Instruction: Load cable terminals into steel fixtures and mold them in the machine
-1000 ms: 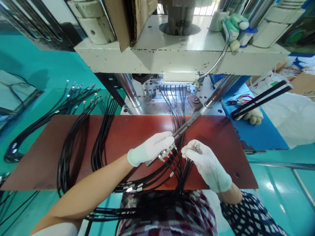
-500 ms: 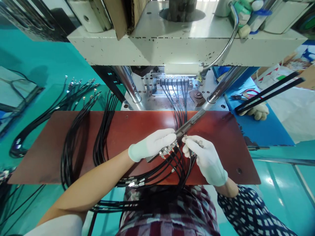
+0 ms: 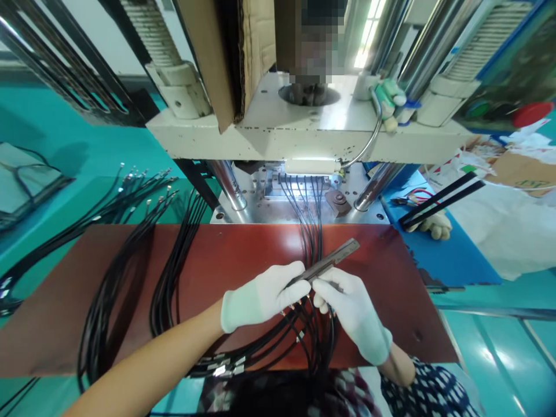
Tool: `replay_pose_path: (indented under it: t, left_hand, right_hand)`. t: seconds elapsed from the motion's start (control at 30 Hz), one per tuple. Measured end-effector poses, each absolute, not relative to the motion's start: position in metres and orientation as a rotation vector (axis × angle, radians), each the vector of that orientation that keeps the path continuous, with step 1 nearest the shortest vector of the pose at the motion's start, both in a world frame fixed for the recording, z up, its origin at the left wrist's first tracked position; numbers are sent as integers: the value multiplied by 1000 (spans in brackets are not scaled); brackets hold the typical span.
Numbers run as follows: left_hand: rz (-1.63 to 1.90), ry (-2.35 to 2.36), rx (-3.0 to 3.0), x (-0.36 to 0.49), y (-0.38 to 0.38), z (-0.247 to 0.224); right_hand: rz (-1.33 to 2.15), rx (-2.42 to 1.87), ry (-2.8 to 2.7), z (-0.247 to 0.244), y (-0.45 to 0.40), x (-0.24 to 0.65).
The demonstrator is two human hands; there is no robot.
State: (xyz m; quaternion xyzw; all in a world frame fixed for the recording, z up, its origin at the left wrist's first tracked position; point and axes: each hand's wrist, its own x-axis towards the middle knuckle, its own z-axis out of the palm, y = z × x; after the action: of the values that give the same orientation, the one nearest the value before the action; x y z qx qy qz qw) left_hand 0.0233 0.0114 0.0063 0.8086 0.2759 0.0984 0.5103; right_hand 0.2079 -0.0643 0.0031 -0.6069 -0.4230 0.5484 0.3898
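My left hand (image 3: 278, 292), in a white glove, is closed around a slim metal bar fixture (image 3: 336, 259) that slants up to the right above the board. Several black cables (image 3: 315, 341) hang from the bar's lower side, with small metal ends showing under my left fingers. My right hand (image 3: 351, 304), also gloved, is pinched at the bar's lower edge, with a black cable running down below its fingers. The cable's tip is hidden by the fingers. Beyond the bar, other thin black cables (image 3: 307, 217) lead into the metal die block (image 3: 271, 186) of a press.
A reddish-brown board (image 3: 204, 272) spans the front, with cable bundles (image 3: 174, 266) on its left. The press's cream upper plate (image 3: 243, 143) hangs over the die between steel posts (image 3: 373, 188). On the right, a blue surface (image 3: 452, 255) carries pliers, a glove (image 3: 436, 225) and two black bars.
The view has tipped upward, so the press and board sit lower. My right fingers have moved from a cable's metal end beside the bar to press against the bar's edge.
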Motion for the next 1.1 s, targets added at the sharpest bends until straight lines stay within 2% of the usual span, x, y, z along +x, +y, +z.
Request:
replay_pose_path:
  t: [0.2,0.37,0.53,0.97,1.1]
  left_hand:
    - [219,637,1771,26,10,1]
    - [234,626,1651,25,11,1]
    - [245,627,1575,26,12,-4]
    - [332,590,1489,25,13,-4]
    - [338,645,1514,21,19,3]
  right_hand:
    - [1403,-1579,-1210,4,-66,217]
    - [1341,-1956,-1393,21,-81,231]
    - [1554,-1809,-1183,19,-95,236]
    - [1489,-1752,-1011,4,-109,230]
    - [1501,-1416,-890,-7,-110,240]
